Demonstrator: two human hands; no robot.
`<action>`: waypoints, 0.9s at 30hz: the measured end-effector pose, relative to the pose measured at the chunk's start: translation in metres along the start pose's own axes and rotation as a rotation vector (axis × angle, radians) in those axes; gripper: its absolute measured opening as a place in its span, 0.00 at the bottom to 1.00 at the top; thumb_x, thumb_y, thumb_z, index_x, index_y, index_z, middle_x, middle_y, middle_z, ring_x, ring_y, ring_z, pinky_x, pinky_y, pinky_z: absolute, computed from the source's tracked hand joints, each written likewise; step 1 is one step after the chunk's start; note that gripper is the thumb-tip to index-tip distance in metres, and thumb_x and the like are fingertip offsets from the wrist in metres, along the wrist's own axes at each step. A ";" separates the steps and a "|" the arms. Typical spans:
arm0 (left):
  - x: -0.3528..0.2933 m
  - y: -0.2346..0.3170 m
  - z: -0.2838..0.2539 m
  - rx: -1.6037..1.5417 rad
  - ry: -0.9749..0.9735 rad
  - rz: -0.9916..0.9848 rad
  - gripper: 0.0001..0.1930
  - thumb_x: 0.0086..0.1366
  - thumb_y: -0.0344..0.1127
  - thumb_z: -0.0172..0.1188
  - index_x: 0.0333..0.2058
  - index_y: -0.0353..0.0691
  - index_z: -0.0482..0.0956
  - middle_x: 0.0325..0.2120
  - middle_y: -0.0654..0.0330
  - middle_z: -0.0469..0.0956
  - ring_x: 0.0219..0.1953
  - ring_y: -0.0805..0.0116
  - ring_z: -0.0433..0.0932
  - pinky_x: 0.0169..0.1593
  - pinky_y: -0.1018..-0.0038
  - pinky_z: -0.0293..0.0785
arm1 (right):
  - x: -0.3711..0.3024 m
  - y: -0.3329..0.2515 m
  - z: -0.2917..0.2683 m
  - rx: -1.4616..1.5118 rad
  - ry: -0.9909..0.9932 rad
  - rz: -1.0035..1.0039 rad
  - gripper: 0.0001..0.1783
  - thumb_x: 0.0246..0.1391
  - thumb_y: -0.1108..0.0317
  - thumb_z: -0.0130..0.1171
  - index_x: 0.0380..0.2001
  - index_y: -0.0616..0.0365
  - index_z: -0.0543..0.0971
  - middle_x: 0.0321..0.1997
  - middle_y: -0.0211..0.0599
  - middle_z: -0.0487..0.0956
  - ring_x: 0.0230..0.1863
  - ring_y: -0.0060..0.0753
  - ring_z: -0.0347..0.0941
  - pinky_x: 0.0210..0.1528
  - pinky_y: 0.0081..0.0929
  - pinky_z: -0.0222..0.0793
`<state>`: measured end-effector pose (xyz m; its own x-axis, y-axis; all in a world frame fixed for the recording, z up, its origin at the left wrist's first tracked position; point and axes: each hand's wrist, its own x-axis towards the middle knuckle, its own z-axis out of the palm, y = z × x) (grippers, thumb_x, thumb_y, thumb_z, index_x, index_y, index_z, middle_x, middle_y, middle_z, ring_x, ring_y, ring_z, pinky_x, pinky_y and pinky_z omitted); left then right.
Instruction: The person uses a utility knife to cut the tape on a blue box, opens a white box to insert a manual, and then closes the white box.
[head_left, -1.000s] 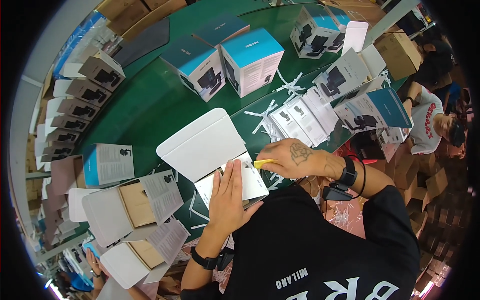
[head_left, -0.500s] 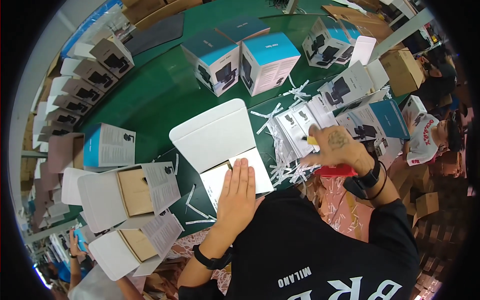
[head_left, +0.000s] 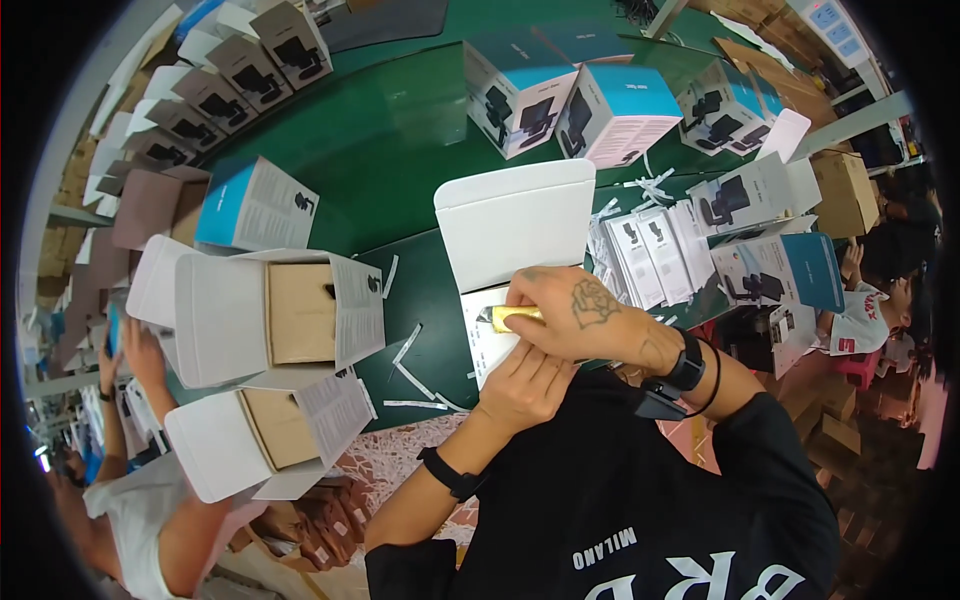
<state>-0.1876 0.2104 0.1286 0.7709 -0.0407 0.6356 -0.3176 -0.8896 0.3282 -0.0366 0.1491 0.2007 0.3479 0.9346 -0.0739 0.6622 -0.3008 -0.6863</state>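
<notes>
An open white box [head_left: 478, 365] stands before me on the green table, its lid flap [head_left: 520, 225] folded back away from me. My right hand [head_left: 575, 312] is over the box, closed round a small yellow tool [head_left: 515, 319] with a dark tip. That tip points left, above the box opening; its exact kind is unclear. My left hand [head_left: 528, 388] lies at the box's near right side with its fingers curled, partly under the right hand. Whatever the left fingers hold is hidden. Small white printed booklets [head_left: 645, 258] lie stacked to the right.
Two open boxes with brown inserts [head_left: 302, 312] stand to the left, near paper strips [head_left: 408, 345]. Blue-topped boxes [head_left: 622, 115] stand at the back, and a row of grey boxes [head_left: 245, 70] far left. A co-worker's arm [head_left: 147, 365] shows at left, another person [head_left: 868, 318] at right.
My right hand has come left from beside the booklets to over the box, still with the yellow tool. My left hand, flat on the white top before, has curled and drawn toward me.
</notes>
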 end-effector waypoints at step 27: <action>-0.005 -0.010 -0.012 0.047 -0.039 0.100 0.09 0.56 0.32 0.70 0.36 0.37 0.87 0.35 0.56 0.85 0.39 0.61 0.84 0.45 0.67 0.79 | 0.021 -0.021 0.038 -0.180 0.178 -0.213 0.15 0.47 0.59 0.72 0.34 0.55 0.82 0.29 0.35 0.82 0.30 0.45 0.81 0.32 0.38 0.77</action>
<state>-0.1946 0.2248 0.1305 0.7577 -0.1472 0.6358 -0.3685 -0.9006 0.2306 -0.0683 0.1822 0.1865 0.2889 0.9369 0.1966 0.8336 -0.1452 -0.5329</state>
